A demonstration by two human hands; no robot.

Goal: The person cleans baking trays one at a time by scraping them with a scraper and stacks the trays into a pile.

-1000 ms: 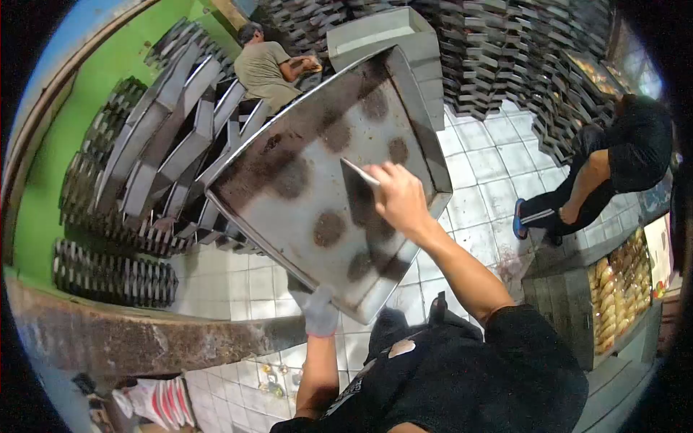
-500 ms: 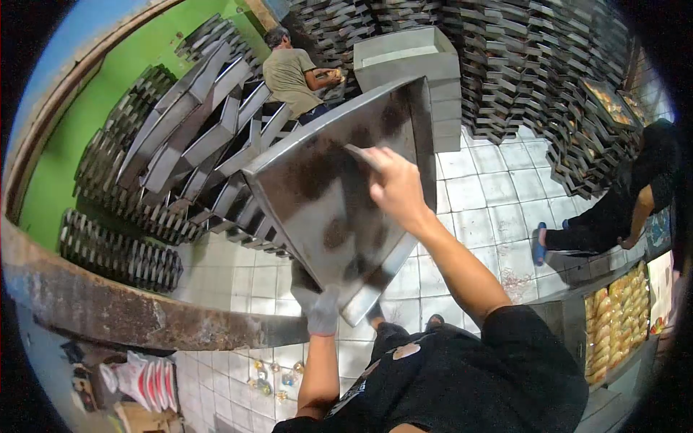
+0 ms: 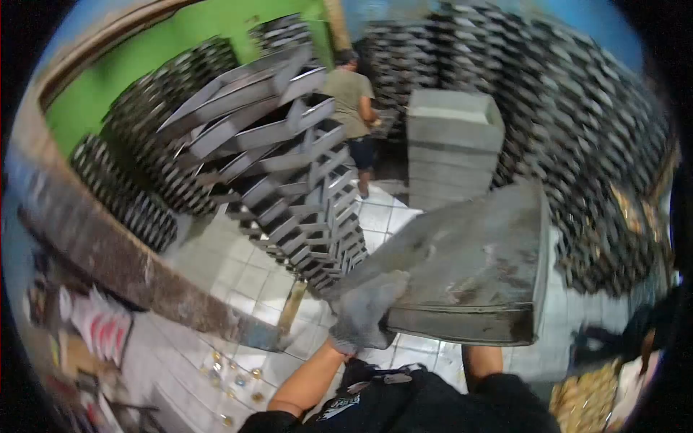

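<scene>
A worn grey metal baking tray (image 3: 462,263) is held up in front of me, its stained underside facing up and a side wall toward me. My left hand (image 3: 367,309), in a grey glove, is closed on the tray's left near corner. The forearm of my right hand (image 3: 482,361) goes under the tray's near edge. The tray hides the right hand itself and anything in it.
A tall zigzag stack of metal trays (image 3: 296,173) stands ahead to the left. Beyond are a person in an olive shirt (image 3: 350,94) and a stack of grey bins (image 3: 455,151). More tray stacks (image 3: 592,108) line the right wall. Wrapped food (image 3: 588,397) lies lower right.
The tray has turned over from its inside to its underside and moved right. My right hand, earlier over the tray with a flat scraper, has gone beneath it. My view has shifted.
</scene>
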